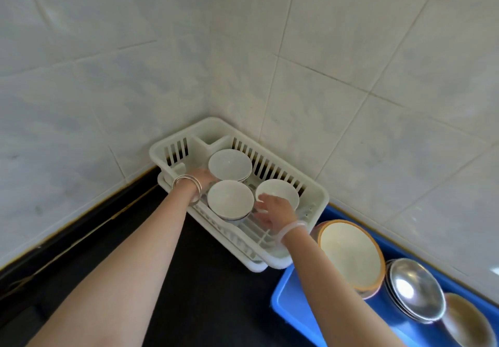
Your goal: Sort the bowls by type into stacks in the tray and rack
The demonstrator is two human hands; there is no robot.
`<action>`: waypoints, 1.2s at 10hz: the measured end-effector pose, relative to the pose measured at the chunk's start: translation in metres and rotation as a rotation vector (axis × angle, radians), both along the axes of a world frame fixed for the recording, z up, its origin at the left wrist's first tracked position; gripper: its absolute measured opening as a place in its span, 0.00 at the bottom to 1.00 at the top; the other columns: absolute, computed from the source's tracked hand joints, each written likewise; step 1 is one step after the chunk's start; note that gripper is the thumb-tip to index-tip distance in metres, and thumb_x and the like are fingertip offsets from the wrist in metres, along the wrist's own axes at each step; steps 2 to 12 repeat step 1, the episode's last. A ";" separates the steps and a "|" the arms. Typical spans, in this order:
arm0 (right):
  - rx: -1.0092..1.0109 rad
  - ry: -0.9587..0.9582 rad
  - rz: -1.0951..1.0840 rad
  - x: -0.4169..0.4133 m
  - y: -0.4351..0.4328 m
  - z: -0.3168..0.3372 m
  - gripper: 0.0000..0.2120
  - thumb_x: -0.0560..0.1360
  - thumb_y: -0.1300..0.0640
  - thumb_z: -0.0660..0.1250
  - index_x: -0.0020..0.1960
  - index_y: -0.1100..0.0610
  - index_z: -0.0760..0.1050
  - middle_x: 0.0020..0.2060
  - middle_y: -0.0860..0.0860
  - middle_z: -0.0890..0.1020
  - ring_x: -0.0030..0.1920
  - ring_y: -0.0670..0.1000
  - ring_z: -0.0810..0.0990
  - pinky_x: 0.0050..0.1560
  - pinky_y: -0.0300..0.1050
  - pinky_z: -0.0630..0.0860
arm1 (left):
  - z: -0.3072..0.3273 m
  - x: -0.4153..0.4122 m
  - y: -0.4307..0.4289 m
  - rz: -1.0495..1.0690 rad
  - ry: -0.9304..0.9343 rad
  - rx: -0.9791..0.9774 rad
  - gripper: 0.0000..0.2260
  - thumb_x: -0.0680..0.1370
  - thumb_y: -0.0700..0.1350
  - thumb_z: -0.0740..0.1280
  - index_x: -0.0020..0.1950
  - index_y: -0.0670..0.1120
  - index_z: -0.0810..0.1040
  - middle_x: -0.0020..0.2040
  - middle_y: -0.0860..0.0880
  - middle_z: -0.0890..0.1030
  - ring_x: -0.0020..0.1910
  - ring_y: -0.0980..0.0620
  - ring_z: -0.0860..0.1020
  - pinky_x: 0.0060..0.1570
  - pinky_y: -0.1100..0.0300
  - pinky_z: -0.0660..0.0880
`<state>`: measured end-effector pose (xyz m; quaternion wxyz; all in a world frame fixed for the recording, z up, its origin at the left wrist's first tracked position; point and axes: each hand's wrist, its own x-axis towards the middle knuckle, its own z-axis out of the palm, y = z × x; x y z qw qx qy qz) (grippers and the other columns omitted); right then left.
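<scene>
The black bench (189, 279) runs into a tiled corner and carries both containers. The blue tray (291, 306) at the right holds an orange-rimmed bowl (351, 256), a stack of steel bowls (415, 290) and a brownish bowl (467, 319), partly cut off by the frame. The white rack (321, 193) sits in the corner with three lots of white bowls: a far stack (229, 164), a near stack (230, 198) and a single bowl (280, 191) to the right, apart from both.

The step in hand seems to be gathering the white bowls into one stack. The right hand (272, 211) pinches the single bowl's near rim, though blur softens the fingers. The left hand (201, 176) reaches in between the two stacks; its fingers are hidden behind them, so I cannot tell whether it grips anything.

The next move likely calls for lifting the single bowl clear of the rack's ribs and nesting it level on a matching stack.
</scene>
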<state>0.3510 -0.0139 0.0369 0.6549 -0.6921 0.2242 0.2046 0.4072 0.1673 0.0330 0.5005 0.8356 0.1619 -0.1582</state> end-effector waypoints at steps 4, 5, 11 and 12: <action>0.149 -0.328 -0.074 -0.020 -0.027 0.059 0.13 0.80 0.55 0.57 0.58 0.57 0.77 0.53 0.55 0.83 0.49 0.54 0.83 0.52 0.46 0.79 | 0.006 -0.030 0.002 0.136 -0.160 0.043 0.10 0.79 0.44 0.58 0.53 0.46 0.78 0.51 0.43 0.80 0.52 0.43 0.77 0.53 0.52 0.74; 0.149 -0.328 -0.074 -0.020 -0.027 0.059 0.13 0.80 0.55 0.57 0.58 0.57 0.77 0.53 0.55 0.83 0.49 0.54 0.83 0.52 0.46 0.79 | 0.006 -0.030 0.002 0.136 -0.160 0.043 0.10 0.79 0.44 0.58 0.53 0.46 0.78 0.51 0.43 0.80 0.52 0.43 0.77 0.53 0.52 0.74; 0.149 -0.328 -0.074 -0.020 -0.027 0.059 0.13 0.80 0.55 0.57 0.58 0.57 0.77 0.53 0.55 0.83 0.49 0.54 0.83 0.52 0.46 0.79 | 0.006 -0.030 0.002 0.136 -0.160 0.043 0.10 0.79 0.44 0.58 0.53 0.46 0.78 0.51 0.43 0.80 0.52 0.43 0.77 0.53 0.52 0.74; 0.149 -0.328 -0.074 -0.020 -0.027 0.059 0.13 0.80 0.55 0.57 0.58 0.57 0.77 0.53 0.55 0.83 0.49 0.54 0.83 0.52 0.46 0.79 | 0.006 -0.030 0.002 0.136 -0.160 0.043 0.10 0.79 0.44 0.58 0.53 0.46 0.78 0.51 0.43 0.80 0.52 0.43 0.77 0.53 0.52 0.74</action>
